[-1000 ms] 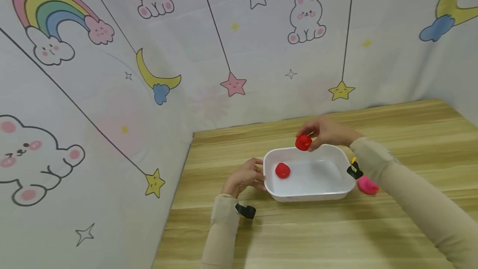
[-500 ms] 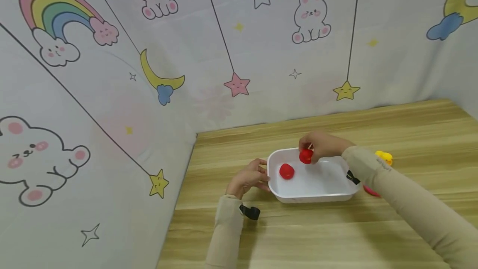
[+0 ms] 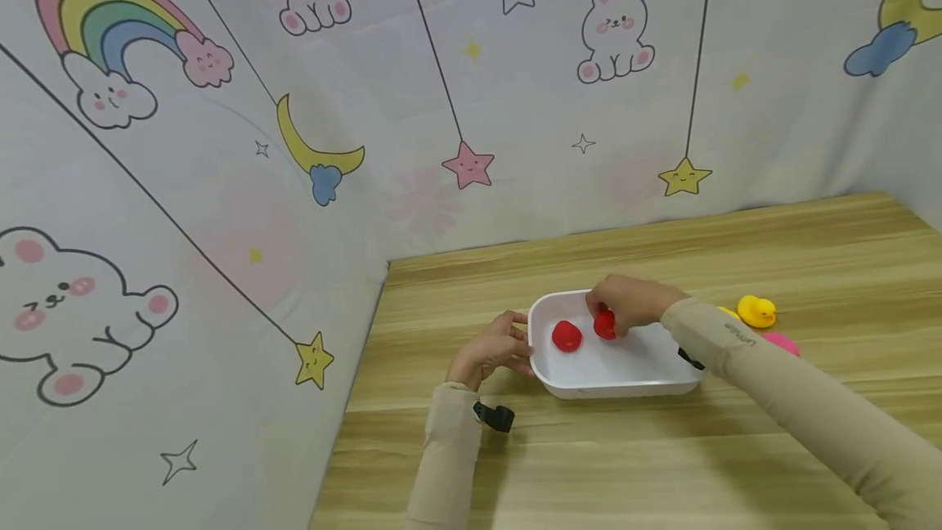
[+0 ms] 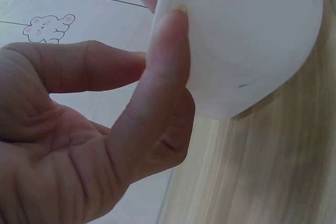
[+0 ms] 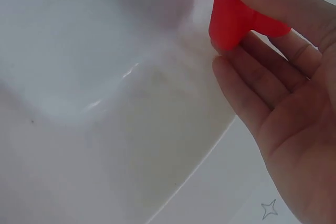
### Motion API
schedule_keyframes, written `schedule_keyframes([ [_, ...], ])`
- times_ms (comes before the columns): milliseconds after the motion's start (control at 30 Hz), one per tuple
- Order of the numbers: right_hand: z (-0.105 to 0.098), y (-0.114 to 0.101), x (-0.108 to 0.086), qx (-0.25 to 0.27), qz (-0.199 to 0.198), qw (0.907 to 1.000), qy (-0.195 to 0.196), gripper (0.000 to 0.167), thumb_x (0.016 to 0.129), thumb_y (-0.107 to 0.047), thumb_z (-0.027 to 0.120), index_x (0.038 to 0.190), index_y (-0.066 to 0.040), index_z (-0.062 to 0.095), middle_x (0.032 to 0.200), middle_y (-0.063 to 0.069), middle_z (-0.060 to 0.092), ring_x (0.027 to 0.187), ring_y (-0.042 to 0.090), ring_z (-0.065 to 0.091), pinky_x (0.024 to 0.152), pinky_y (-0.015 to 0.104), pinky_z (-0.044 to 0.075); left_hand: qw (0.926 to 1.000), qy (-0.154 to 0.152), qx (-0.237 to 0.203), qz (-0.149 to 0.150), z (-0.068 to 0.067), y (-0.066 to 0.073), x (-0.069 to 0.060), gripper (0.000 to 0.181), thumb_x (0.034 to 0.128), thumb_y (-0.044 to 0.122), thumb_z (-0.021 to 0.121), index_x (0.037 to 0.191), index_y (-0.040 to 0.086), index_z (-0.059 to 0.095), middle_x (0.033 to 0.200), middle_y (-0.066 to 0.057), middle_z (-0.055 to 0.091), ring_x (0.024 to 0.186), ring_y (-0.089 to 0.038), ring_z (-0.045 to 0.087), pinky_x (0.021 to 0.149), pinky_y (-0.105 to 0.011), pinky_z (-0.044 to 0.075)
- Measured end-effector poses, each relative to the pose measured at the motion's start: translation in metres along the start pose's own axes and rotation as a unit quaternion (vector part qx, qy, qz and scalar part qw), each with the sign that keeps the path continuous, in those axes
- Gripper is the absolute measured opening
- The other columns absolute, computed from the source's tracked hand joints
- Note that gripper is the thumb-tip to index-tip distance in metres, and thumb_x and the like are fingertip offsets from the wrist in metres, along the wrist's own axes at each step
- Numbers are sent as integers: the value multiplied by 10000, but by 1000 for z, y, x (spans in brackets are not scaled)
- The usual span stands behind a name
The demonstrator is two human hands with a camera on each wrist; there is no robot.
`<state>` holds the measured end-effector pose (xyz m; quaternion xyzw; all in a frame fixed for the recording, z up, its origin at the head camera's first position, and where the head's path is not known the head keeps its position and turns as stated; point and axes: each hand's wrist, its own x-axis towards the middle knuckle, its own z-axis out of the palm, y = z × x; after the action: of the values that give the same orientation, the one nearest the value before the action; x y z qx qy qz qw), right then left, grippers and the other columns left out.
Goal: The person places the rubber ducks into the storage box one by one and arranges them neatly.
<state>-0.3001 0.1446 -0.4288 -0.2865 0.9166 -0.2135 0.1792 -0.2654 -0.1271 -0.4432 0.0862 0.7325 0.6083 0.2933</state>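
Note:
In the head view my right hand [image 3: 634,301] is down inside the white plastic tub [image 3: 614,389]. Thumb and fingers pinch a red rubber duck [image 3: 604,325] just over the tub floor; whether it touches the floor I cannot tell. The right wrist view shows this red duck [image 5: 231,17] between thumb and fingertips, partly covered. A second red duck [image 3: 567,337] sits in the left part of the tub. My left hand [image 3: 491,350] holds the tub's left end; in the left wrist view its bent fingers grip the tub wall [image 4: 247,35].
Right of the tub stands a yellow rubber duck [image 3: 756,312]. Another yellow thing [image 3: 728,313] and a pink one [image 3: 782,343] are partly hidden by the right sleeve. The wooden table [image 3: 581,464] meets a cartoon-printed cloth at its back and left.
My right hand has lowered the red duck from above the tub's back rim to near its floor. The yellow and pink toys at right have come into fuller view. My left hand stays at the tub.

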Motion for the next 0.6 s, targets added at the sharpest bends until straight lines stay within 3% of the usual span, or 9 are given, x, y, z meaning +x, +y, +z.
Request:
schedule_keyframes([
  [167,4,-1,3,-243,-49,9996,-128,320,734,90,822,874,-117,621,824,-26,592,796,181,546,664,260,553,9999,13,-40,-111,-1,-1,3,577,885,-157,562,1415,-86,346,1197,-332,528,813,-322,644,682,-406,658],
  [400,9,-3,3,-726,24,9970,-251,320,731,78,809,856,-125,594,800,-31,568,775,168,528,625,244,523,9999,-5,-48,-94,-2,-2,3,577,881,-156,563,1411,-89,344,1188,-328,536,801,-311,645,658,-383,657],
  [600,12,-4,5,-718,396,9958,-418,356,747,23,846,911,-163,591,841,-35,582,830,194,554,689,296,567,9998,-24,-98,-143,-3,-3,4,578,885,-156,562,1414,-82,344,1186,-314,544,811,-306,646,670,-386,658],
])
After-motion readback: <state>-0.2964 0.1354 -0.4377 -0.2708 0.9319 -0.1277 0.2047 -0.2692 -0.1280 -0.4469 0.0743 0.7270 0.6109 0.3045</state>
